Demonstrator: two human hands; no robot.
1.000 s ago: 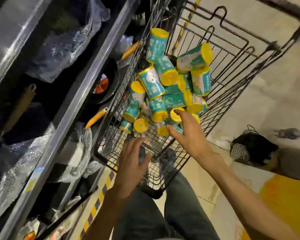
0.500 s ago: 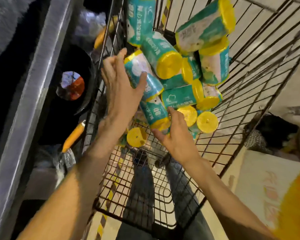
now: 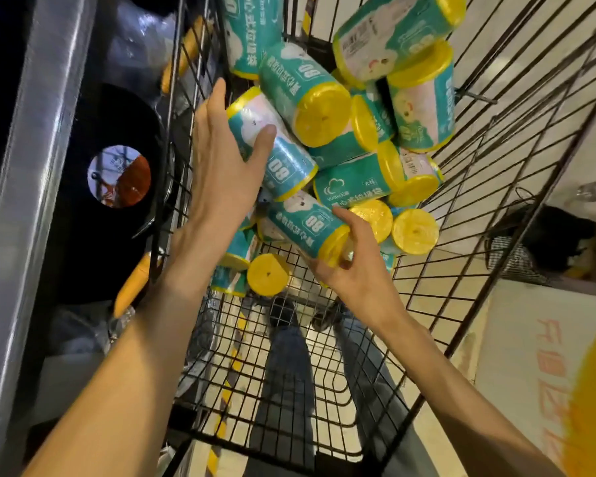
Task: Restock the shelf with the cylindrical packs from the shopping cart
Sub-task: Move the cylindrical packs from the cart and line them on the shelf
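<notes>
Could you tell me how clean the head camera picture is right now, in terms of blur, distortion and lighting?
Head view: wide-angle bending bows the shopping cart wires and the shelf edge; the shelf side is dark, with the black pan barely lit; motion blur smears the orange patch at the right edge; the cylindrical packs, left hand and right hand stay fairly sharp.

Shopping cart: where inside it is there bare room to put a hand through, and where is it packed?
The near part of the shopping cart floor is bare wire grid, between the pile and the near rim. The right side wall is also uncovered. The far left corner is crowded with cylindrical packs, where the left hand and right hand each grip one.
</notes>
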